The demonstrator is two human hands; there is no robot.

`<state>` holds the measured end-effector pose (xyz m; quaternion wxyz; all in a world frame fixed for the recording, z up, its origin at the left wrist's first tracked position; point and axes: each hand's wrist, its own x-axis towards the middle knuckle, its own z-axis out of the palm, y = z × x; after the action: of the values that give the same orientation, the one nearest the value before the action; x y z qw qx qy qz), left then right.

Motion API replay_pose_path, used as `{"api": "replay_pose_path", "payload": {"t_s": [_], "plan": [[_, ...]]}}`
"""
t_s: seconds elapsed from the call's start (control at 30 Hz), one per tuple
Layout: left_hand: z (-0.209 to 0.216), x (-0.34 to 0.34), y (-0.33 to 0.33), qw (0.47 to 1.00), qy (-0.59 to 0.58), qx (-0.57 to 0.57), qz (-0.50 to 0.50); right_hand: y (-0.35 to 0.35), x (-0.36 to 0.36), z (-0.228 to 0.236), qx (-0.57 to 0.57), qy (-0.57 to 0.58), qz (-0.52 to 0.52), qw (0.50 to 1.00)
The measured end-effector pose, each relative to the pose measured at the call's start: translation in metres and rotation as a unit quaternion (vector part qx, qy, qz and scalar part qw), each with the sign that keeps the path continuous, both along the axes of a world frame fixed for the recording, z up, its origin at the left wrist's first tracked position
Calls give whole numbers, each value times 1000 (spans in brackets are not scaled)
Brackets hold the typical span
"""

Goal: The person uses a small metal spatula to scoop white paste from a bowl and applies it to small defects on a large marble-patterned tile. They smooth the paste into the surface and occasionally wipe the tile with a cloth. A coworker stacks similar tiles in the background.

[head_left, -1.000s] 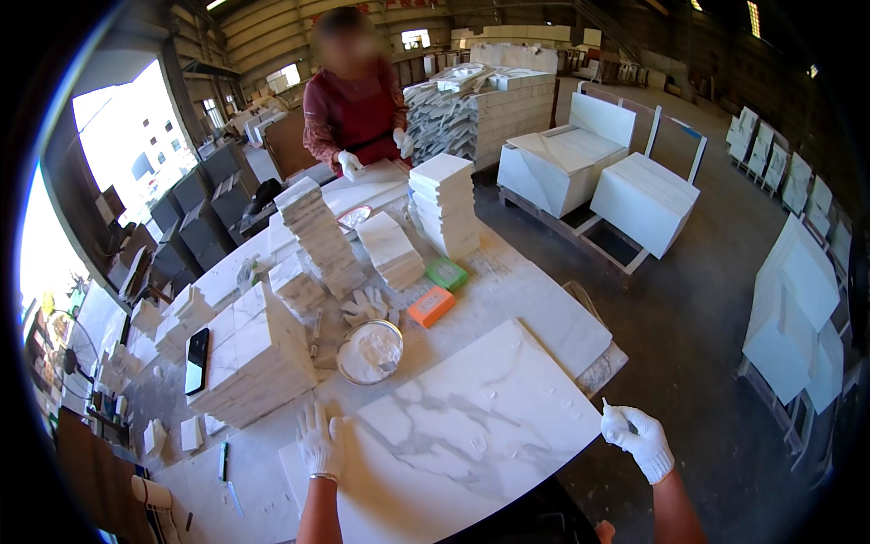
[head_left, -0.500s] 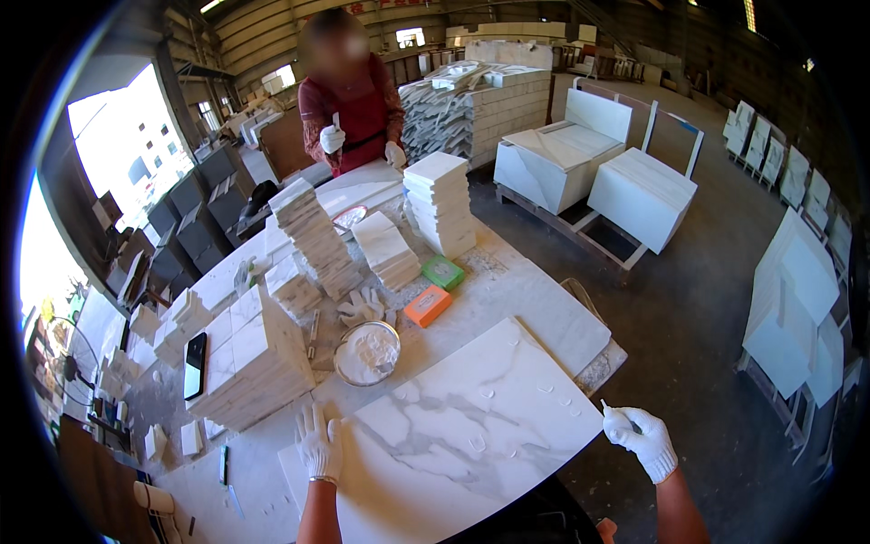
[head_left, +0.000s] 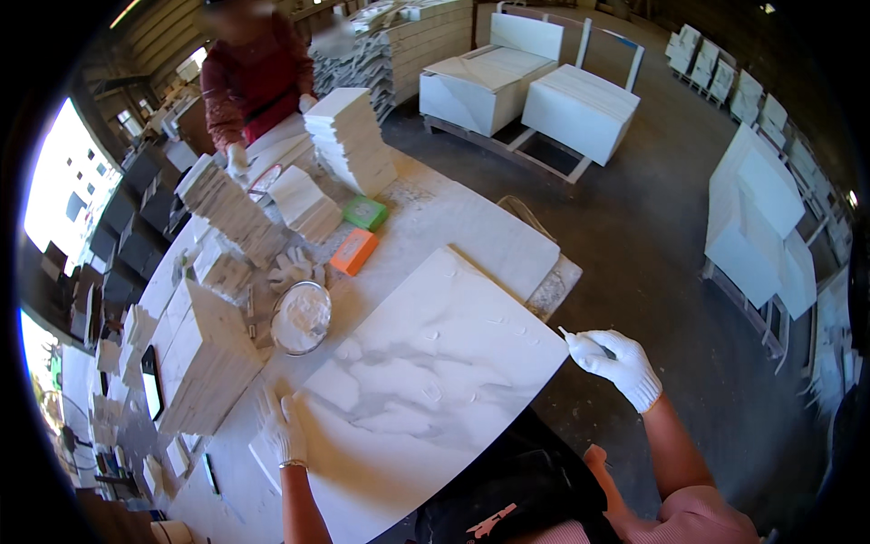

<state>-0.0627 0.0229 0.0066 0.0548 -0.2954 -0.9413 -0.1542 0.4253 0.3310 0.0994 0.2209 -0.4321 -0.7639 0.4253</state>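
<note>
The slab (head_left: pixel 412 381) is lying on the near side of the table (head_left: pixel 435 195). The left hand (head_left: pixel 283 435) is resting at its 9 o'clock corner, fingers spread, gripping nothing. Near 3 o'clock, the right hand (head_left: pixel 619 364) is gripping a small bottle (head_left: pixel 586 349), fingers curled around it. Several marks (head_left: pixel 432 393) are already dotting the slab's middle and 2 o'clock side; none are showing by the left hand. What is left, the view isn't telling.

Slab (head_left: pixel 494 358) is white, veined grey. Left glove (head_left: pixel 283 435) and right glove (head_left: pixel 625 367) white. Near box (head_left: pixel 353 251) bright orange; far box (head_left: pixel 365 213) green. Apron (head_left: pixel 265 86) dark red.
</note>
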Motion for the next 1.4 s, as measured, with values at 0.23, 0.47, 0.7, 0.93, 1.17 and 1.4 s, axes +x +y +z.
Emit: {"api": "replay_pose_path", "payload": {"t_s": [0.23,0.47,0.7,0.93,1.17,1.4], "plan": [[-5,-2,6,1000,5,-7,-17,5,6,-17,72,-35,13,997],[2,3,4,1000,3,-21,-18,12,-4,-17,58,-116,18,991],[-5,-3,1,999,24,-33,-20,17,-13,-16,68,-135,35,988],[-6,-3,0,999,32,-25,-28,19,-15,-18,81,-173,47,980],[-3,-2,2,999,13,-13,-26,22,-15,-21,114,-179,57,976],[-4,-3,1,999,17,-22,-26,24,-18,-20,114,-189,61,973]]}}
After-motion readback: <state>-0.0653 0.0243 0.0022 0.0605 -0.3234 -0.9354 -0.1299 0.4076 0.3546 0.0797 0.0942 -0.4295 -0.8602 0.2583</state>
